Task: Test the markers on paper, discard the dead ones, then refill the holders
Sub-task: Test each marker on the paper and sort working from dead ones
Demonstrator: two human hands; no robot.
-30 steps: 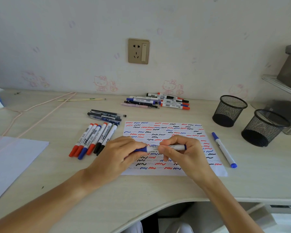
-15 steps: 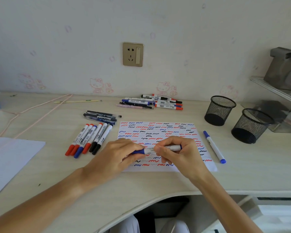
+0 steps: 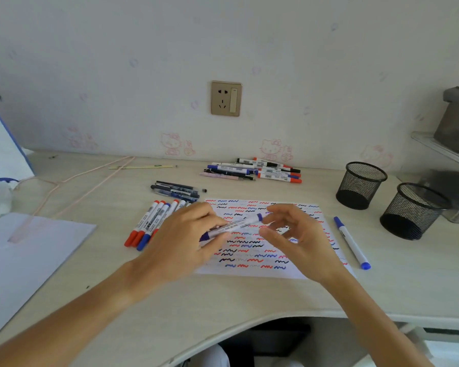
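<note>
My left hand (image 3: 186,234) grips a blue-capped marker (image 3: 233,226) by its lower end, fingers curled round the barrel, holding it tilted above the scribble-covered test paper (image 3: 313,215); my right hand (image 3: 297,234) sits at the marker's upper end with fingers loosely curled and apart, and contact with the tip cannot be determined. Left of the paper lies a row of markers (image 3: 151,223); to its right lie one blue marker (image 3: 351,242) and two mesh holders (image 3: 361,185), (image 3: 414,210).
</note>
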